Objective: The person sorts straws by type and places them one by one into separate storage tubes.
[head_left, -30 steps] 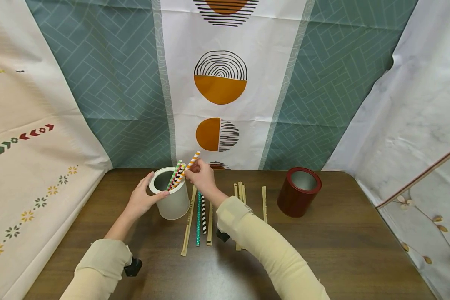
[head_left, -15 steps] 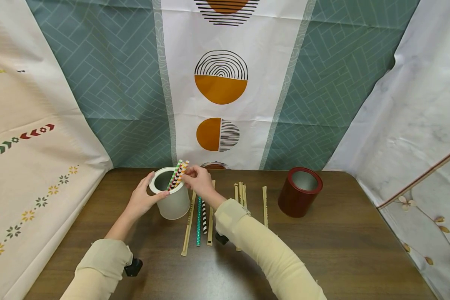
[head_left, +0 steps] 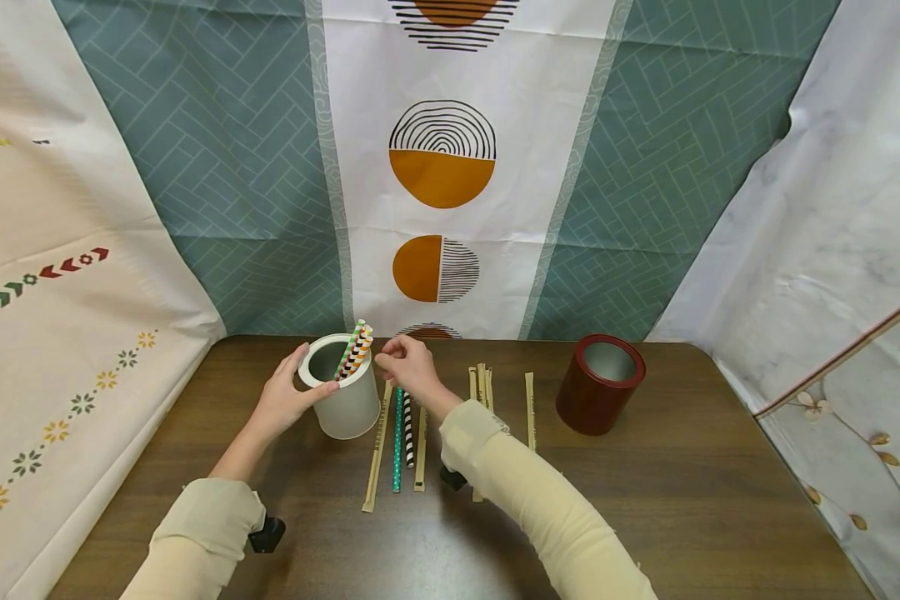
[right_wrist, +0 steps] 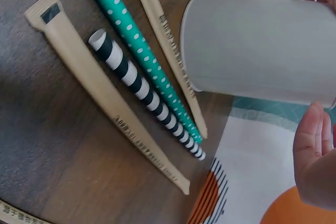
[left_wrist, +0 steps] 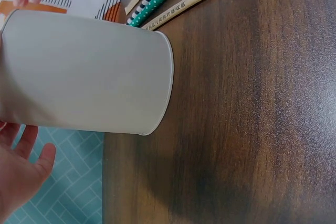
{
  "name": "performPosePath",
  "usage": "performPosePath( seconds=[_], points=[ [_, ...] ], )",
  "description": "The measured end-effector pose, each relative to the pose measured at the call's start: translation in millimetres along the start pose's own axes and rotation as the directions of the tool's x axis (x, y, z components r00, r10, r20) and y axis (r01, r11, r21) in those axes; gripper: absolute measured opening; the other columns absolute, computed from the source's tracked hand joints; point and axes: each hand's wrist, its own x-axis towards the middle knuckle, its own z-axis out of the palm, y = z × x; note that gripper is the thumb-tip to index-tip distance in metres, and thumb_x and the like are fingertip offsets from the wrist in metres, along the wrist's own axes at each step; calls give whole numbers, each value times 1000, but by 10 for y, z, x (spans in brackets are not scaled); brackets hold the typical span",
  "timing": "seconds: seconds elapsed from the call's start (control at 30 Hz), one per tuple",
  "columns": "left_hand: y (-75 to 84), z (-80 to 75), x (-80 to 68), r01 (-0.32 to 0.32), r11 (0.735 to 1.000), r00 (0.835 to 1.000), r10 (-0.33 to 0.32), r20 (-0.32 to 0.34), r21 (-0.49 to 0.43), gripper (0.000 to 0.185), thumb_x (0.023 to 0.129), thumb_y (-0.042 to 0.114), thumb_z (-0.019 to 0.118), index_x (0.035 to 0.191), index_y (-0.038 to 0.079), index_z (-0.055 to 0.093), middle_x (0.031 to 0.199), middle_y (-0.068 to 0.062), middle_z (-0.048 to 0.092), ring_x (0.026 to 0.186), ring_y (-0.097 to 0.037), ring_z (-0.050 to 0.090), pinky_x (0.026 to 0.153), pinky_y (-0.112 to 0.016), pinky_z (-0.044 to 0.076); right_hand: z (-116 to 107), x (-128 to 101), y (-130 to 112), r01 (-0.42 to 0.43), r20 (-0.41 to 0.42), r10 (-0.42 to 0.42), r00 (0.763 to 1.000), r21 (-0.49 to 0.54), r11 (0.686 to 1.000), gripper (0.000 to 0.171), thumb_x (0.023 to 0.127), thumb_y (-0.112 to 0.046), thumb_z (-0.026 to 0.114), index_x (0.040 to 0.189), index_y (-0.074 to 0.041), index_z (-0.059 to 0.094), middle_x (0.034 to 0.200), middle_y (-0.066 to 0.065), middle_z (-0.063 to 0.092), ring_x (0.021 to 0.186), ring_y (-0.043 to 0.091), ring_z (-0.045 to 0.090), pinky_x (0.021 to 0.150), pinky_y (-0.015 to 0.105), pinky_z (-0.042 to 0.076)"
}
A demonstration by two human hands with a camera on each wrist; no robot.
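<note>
Head | left hand holds white cup | right hand beside straws

A paper chopstick sleeve on the table carries a line of small dark printed characters along its length, too small to read. A second sleeve bears similar print, also illegible. No other writing can be read.

The dark wooden table bore a white cup and a red cup. Loose straws and wrapped chopsticks lay between them.
</note>
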Motion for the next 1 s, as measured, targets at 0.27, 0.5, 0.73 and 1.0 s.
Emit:
performPosePath(
  seconds=[0.27,0.5,0.73,1.0],
  points=[
    [-2,-2,-3,-4,1000,1000,4,0,12,92,74,42,67,142,8,15,143,-20,21,130,-39,22,99,-57,24,-53,31,184,-10,-16,10,1000,-6,1000,19,82,-9,60,96,3,55,71,3,55,55,12,55,58,38,53],
    [10,-3,1,-7,1000,1000,8,-5,9,92,73,41,68,142,7,17,143,-20,21,130,-38,22,99,-56,24,-56,48,379,-43,-8,43,999,-2,999,26,82,-7,60,103,7,53,83,10,55,64,11,52,61,34,53],
    [17,-3,-1,-4,1000,1000,4,-1,7,92,73,41,68,142,7,16,144,-19,20,131,-38,21,100,-56,23,-36,49,588,-91,5,91,996,-9,996,33,82,-8,59,111,5,50,108,20,54,80,13,51,71,36,51],
    [19,-4,-5,-12,1000,1000,12,-5,10,91,74,40,68,141,7,16,143,-20,21,130,-38,22,100,-56,23,-36,74,860,-34,21,37,999,-124,992,32,79,-15,65,107,-3,55,107,13,57,96,22,54,76,31,47]
  ],
)
